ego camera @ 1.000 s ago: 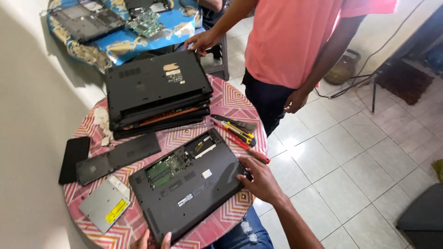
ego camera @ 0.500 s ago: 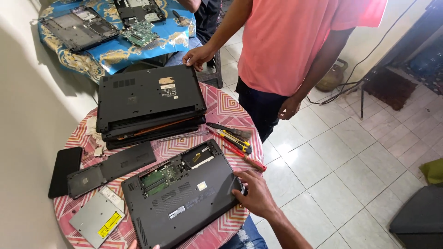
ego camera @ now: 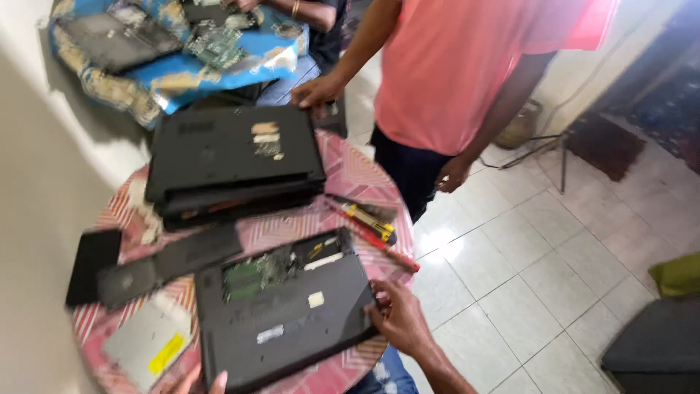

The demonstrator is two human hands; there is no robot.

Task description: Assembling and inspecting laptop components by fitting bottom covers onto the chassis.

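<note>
Opened laptop (ego camera: 288, 321), underside up, now nearer front edge of round surface (ego camera: 357, 175); view swung left. Right hand (ego camera: 397, 317) grasps laptop's right edge. Left hand (ego camera: 204, 381) fingertips at its front edge; grip unclear. Screwdrivers (ego camera: 368, 222) beyond laptop.

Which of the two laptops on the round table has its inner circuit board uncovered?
The near laptop, gripped by the right hand: its missing panel bares green circuitry. The far laptop stays fully covered.
</note>
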